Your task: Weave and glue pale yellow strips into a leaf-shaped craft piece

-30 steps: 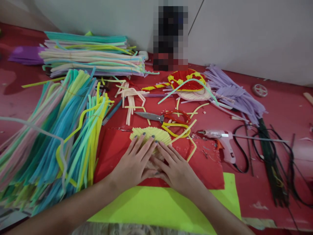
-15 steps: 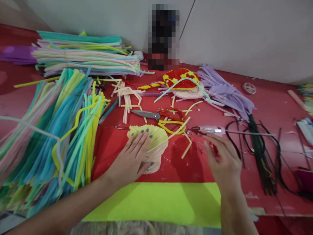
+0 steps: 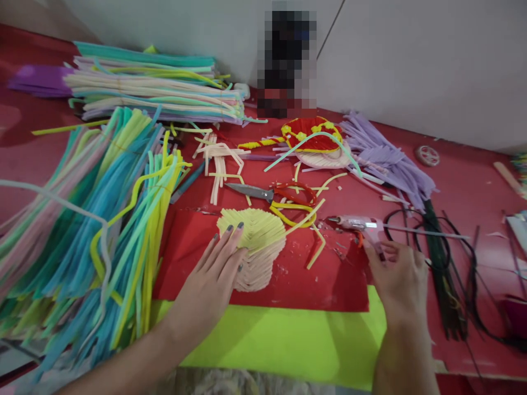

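Observation:
My left hand (image 3: pixel 216 274) lies flat with its fingers stretched out over the left side of a leaf-shaped piece made of fuzzy pipe cleaners (image 3: pixel 263 252), yellow above and pale pink below. One yellow stem sticks out to its upper right. To the right, my right hand (image 3: pixel 399 274) has its thumb and fingers around the handle of a pink hot glue gun (image 3: pixel 358 223). A glue stick (image 3: pixel 428 230) juts from the gun's back, and its nozzle points left. Behind the leaf piece lie scissors (image 3: pixel 251 191) with red and yellow handles.
Bundles of coloured pipe cleaners (image 3: pixel 94 219) fill the left, with more bundles (image 3: pixel 160 93) behind. Red-and-yellow finished work (image 3: pixel 313 134) and purple pipe cleaners (image 3: pixel 382 153) lie at the back. Dark stems and a black cable (image 3: pixel 473 285) are on the right. A yellow-green sheet (image 3: pixel 288 340) lies in front.
My right hand has moved slightly right and closed on the glue gun's handle. My left hand has slid a little left on the leaf piece. The view has shifted slightly.

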Available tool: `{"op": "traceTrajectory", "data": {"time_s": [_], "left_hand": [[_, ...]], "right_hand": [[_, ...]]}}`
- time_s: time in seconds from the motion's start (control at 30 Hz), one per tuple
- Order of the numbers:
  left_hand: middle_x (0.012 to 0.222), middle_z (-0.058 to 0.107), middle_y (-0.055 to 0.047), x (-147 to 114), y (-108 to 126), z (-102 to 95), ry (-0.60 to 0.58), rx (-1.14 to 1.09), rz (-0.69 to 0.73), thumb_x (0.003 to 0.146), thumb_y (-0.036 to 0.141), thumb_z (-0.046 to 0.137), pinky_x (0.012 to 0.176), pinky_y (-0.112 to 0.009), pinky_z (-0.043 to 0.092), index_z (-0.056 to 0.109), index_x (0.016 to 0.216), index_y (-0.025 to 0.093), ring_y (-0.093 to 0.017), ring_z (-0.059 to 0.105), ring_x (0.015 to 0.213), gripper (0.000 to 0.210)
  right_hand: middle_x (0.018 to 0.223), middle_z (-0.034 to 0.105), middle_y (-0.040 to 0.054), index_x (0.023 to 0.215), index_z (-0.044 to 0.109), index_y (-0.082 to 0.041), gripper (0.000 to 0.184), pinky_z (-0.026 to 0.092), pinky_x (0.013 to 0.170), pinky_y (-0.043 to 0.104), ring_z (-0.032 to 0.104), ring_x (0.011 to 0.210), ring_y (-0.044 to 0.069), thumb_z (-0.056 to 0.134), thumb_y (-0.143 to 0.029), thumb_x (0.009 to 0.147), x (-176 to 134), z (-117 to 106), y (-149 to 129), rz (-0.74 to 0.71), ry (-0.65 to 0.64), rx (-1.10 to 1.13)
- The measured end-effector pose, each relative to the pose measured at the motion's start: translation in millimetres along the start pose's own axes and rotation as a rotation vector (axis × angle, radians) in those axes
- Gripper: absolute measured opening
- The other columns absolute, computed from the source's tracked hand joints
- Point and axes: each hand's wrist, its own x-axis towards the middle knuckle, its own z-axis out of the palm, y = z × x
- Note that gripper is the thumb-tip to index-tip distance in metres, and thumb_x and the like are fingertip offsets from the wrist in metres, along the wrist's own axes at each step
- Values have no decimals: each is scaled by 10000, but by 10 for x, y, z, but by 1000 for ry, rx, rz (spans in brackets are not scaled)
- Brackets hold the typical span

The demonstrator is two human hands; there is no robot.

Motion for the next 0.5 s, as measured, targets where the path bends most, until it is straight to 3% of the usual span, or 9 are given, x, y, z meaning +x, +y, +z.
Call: {"op": "traceTrajectory", "data": {"time_s": [0.17,0.33,0.5], "left_hand": [[1544,395,-112,102,-50,-28,29,-14,-39,921,80,457,1176,-469,355,554,1156,167,-245,303,1462,268],[1468,495,-112,233,-23,-73,62,9,9,913,110,520,1161,-486,372,584,1086,156,-260,440,1380,189],[1437,519,-129,251,22,-62,66,70,27,909,129,546,1145,-512,376,600,1086,151,-285,461,1359,186]], "right_hand": [[1020,616,172,1132,631,-106,807,464,874,532,584,975,344,525,-802,736,26,57,-93,45,-6,-47],[1041,631,202,1130,626,-81,736,459,913,515,585,1006,337,513,-724,789,42,126,-99,64,18,0],[1018,664,181,1117,632,-107,637,467,884,494,614,935,324,565,-637,770,41,89,-90,193,34,35]]}}
